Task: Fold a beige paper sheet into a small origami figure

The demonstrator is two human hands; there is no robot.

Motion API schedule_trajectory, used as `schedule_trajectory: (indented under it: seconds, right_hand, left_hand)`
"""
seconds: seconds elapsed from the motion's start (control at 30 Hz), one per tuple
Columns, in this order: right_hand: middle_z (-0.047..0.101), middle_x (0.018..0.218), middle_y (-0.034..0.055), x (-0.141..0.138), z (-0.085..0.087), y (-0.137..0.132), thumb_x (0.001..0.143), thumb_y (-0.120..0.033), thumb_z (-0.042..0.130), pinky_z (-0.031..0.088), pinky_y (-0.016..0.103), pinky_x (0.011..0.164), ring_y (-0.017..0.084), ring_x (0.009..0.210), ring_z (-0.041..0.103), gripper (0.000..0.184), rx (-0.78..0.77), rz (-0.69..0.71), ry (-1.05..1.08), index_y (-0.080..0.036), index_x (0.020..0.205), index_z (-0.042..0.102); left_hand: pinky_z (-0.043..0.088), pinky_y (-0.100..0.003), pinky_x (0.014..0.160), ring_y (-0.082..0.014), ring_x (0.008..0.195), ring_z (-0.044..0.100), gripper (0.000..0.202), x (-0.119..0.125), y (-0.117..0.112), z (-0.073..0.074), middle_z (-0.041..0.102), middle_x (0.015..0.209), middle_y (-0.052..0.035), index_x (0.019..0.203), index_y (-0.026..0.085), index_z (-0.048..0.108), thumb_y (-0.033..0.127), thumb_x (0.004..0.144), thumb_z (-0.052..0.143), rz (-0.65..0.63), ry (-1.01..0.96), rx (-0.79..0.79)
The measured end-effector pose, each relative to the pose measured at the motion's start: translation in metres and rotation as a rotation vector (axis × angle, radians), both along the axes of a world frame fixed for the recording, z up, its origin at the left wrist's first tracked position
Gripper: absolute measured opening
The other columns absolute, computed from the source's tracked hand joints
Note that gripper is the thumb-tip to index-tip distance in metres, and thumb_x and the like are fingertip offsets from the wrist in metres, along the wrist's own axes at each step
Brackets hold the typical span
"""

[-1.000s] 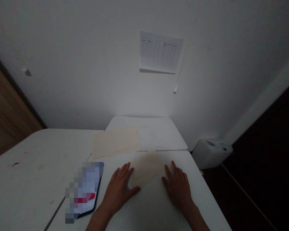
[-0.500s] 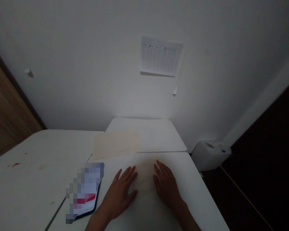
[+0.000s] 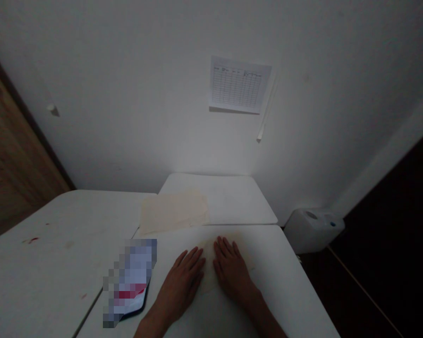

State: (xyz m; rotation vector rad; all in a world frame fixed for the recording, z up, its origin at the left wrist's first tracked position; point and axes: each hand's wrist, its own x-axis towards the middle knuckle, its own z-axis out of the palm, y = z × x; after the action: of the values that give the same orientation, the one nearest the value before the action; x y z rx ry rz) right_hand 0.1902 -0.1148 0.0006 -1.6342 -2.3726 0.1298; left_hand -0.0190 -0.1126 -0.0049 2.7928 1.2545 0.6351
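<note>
Head view: laying the right hand (image 3: 232, 271) palm down over the right part of a thin beige sheet (image 3: 208, 276), extending the fingers forward nearly flat and slightly apart at the tips. Setting the left hand (image 3: 184, 279) palm down at the left edge of the same sheet, extending the fingers forward, slightly spread, and tucking the thumb in close beneath. Leaving contact under the palms hidden. Supporting the thin beige sheet flat on the white desk (image 3: 289, 281), between and partly under the hands, and exposing a narrow middle strip plus a faint margin right of the right hand. Showing a second beige sheet (image 3: 174, 211) beyond the left hand, lying flat across the seam between the desk and a white rear panel (image 3: 246, 199). Showing a phone (image 3: 137, 270) left of the left hand, lying apart from it at a slant, partly obscured by coarse pixel blocks and displaying a red patch. Extending farther left with an adjoining white surface (image 3: 63, 272), bearing small red marks (image 3: 31, 240). Displaying a paper with a printed grid (image 3: 237, 87) on the wall (image 3: 137, 94), above a slanting white strip (image 3: 267, 112). Standing a whitish plastic container (image 3: 312, 230) on the dark floor (image 3: 348, 291), right of the desk.
</note>
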Motion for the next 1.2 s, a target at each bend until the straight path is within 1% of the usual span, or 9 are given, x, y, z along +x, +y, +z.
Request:
schedule_trajectory:
  seconds: [0.1, 0.2, 0.3, 0.47, 0.77, 0.93, 1.03, 1.2]
  right_hand:
    - [0.022, 0.154, 0.0082, -0.005, 0.001, -0.001, 0.102, -0.032, 0.023, 0.018, 0.047, 0.116, 0.023, 0.143, 0.016, 0.049, 0.01, 0.017, 0.0, -0.014, 0.147, 0.027]
    - [0.022, 0.154, 0.008, -0.01, 0.002, -0.003, 0.101, -0.031, 0.024, 0.019, 0.047, 0.116, 0.023, 0.143, 0.017, 0.049, 0.025, 0.056, 0.001, -0.015, 0.148, 0.026]
    - [0.021, 0.154, 0.0077, -0.014, 0.004, -0.004, 0.101, -0.031, 0.024, 0.019, 0.048, 0.116, 0.024, 0.143, 0.016, 0.049, 0.035, 0.084, 0.006, -0.016, 0.148, 0.025]
    - [0.022, 0.154, 0.0076, -0.017, 0.007, -0.006, 0.101, -0.033, 0.025, 0.017, 0.049, 0.116, 0.025, 0.143, 0.017, 0.05, 0.028, 0.108, 0.012, -0.016, 0.148, 0.026]
    - [0.018, 0.155, 0.0062, -0.018, 0.003, -0.007, 0.101, -0.038, 0.022, 0.015, 0.05, 0.116, 0.024, 0.143, 0.015, 0.052, -0.006, 0.075, 0.005, -0.017, 0.149, 0.022]
    - [0.012, 0.156, 0.0044, -0.001, -0.001, -0.003, 0.101, -0.038, 0.019, 0.012, 0.048, 0.116, 0.022, 0.144, 0.01, 0.054, -0.041, -0.002, -0.004, -0.016, 0.15, 0.015]
    - [0.011, 0.156, 0.0022, 0.017, -0.003, 0.0, 0.101, -0.037, 0.017, 0.009, 0.047, 0.116, 0.02, 0.144, 0.009, 0.053, -0.081, -0.048, -0.028, -0.017, 0.15, 0.013]
    - [0.007, 0.156, 0.0022, 0.047, -0.004, -0.002, 0.1, -0.039, 0.014, 0.005, 0.048, 0.116, 0.022, 0.144, 0.006, 0.056, -0.126, -0.154, -0.082, -0.014, 0.15, 0.012]
  left_hand:
    - [0.043, -0.05, 0.105, -0.026, 0.128, 0.048, 0.034, 0.002, -0.001, 0.003, 0.054, 0.137, -0.0045, 0.121, 0.028, 0.062, 0.023, 0.093, 0.044, -0.034, -0.02, -0.003]
    - [0.047, -0.048, 0.102, -0.0262, 0.124, 0.052, 0.034, 0.002, -0.002, 0.007, 0.059, 0.131, -0.0048, 0.118, 0.028, 0.064, 0.021, 0.091, 0.045, -0.049, -0.02, -0.02]
    - [0.047, -0.046, 0.103, -0.0254, 0.125, 0.051, 0.035, 0.001, -0.002, 0.008, 0.057, 0.134, -0.0047, 0.119, 0.027, 0.064, 0.021, 0.091, 0.045, -0.051, -0.012, -0.037]
    - [0.046, -0.044, 0.104, -0.0237, 0.127, 0.049, 0.034, -0.001, -0.001, 0.007, 0.055, 0.136, -0.0034, 0.119, 0.028, 0.064, 0.023, 0.092, 0.044, -0.044, -0.008, -0.05]
    - [0.045, -0.048, 0.104, -0.0247, 0.124, 0.052, 0.033, 0.001, -0.001, 0.005, 0.057, 0.133, -0.0021, 0.115, 0.031, 0.066, 0.022, 0.091, 0.046, -0.024, -0.018, -0.037]
    - [0.047, -0.047, 0.102, -0.024, 0.123, 0.053, 0.031, 0.001, -0.001, 0.009, 0.06, 0.13, -0.0017, 0.115, 0.029, 0.066, 0.023, 0.092, 0.046, -0.038, -0.054, -0.019]
    - [0.048, -0.047, 0.1, -0.0243, 0.122, 0.054, 0.03, 0.002, -0.002, 0.011, 0.061, 0.129, -0.0032, 0.113, 0.027, 0.067, 0.021, 0.092, 0.046, -0.047, -0.063, 0.018]
    - [0.05, -0.046, 0.098, -0.0241, 0.121, 0.055, 0.028, 0.002, -0.001, 0.01, 0.062, 0.128, -0.003, 0.109, 0.026, 0.068, 0.021, 0.091, 0.047, -0.039, -0.068, 0.033]
